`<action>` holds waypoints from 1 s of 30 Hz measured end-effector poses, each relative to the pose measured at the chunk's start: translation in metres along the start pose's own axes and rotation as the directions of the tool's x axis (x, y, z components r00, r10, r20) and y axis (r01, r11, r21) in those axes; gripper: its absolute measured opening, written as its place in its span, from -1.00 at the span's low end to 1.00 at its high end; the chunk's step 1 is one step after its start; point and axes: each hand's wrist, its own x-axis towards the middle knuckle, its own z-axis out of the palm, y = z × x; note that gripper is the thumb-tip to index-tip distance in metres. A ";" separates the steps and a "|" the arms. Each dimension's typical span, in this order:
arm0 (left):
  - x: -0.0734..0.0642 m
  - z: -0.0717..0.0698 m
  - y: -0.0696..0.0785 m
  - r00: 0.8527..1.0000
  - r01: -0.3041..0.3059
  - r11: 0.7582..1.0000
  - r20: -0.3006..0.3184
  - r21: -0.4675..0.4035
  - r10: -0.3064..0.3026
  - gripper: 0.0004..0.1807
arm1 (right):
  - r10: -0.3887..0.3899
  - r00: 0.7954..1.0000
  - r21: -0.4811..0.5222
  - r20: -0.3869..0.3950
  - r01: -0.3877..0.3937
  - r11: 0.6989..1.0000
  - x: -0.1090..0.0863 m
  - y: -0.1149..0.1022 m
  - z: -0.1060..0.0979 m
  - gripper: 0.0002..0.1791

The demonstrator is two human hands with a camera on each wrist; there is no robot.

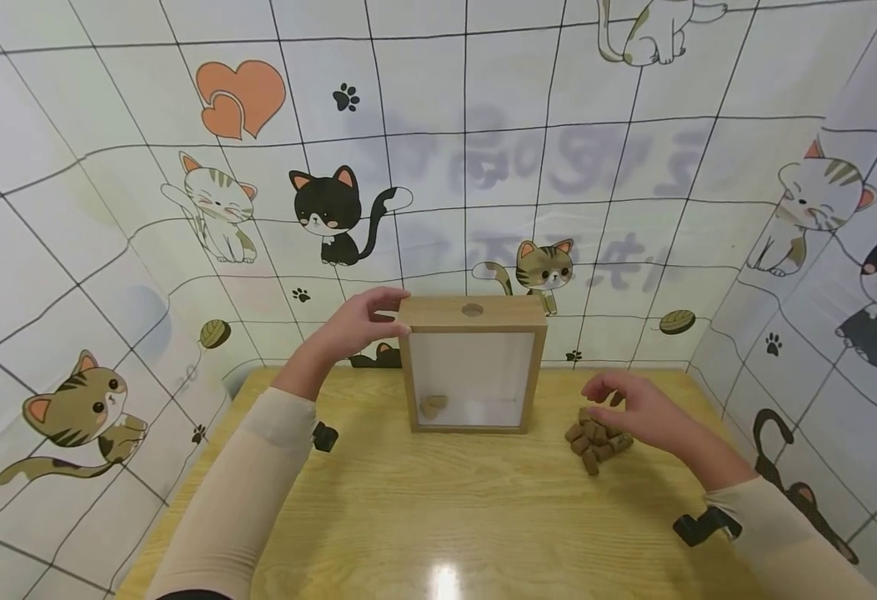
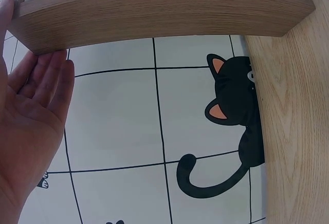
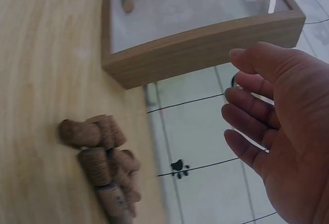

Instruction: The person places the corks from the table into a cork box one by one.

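Note:
A wooden shadow box [image 1: 538, 375] with a clear front stands upright near the table's back edge. Its top has a round hole [image 1: 472, 310], and a few corks [image 1: 433, 405] lie inside at the bottom left. My left hand [image 1: 359, 325] grips the box's upper left corner, thumb toward the front and fingers toward the back; the left wrist view shows the fingers [image 2: 54, 80] against the box's side. A pile of brown corks [image 1: 596, 443] lies right of the box. Above it hovers my right hand [image 1: 644, 414], fingers loosely bent and holding nothing in the right wrist view.
The light wood table [image 1: 378, 517] meets a cat-print wall covering [image 1: 423, 167] at the back and on both sides. Black wrist mounts [image 1: 707, 525] sit on both sleeves.

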 end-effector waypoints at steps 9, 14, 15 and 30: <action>-0.001 -0.001 0.002 1.000 0.004 1.000 -0.007 0.005 -0.004 -0.23 | 0.053 0.998 0.059 0.039 -0.055 0.997 -0.021 0.021 0.022 -0.75; -0.002 -0.001 0.003 1.000 0.002 1.000 -0.003 -0.005 -0.002 -0.24 | 0.074 0.994 0.117 0.075 -0.082 0.990 -0.030 0.031 0.033 -0.75; -0.002 0.000 0.004 1.000 0.002 1.000 -0.002 -0.006 -0.002 -0.24 | 0.068 0.994 0.117 0.081 -0.077 0.990 -0.032 0.033 0.036 -0.74; 0.000 0.000 0.001 1.000 0.005 1.000 0.002 -0.002 -0.005 -0.23 | -0.033 0.995 -0.246 0.098 0.056 0.968 -0.040 0.053 0.062 -0.71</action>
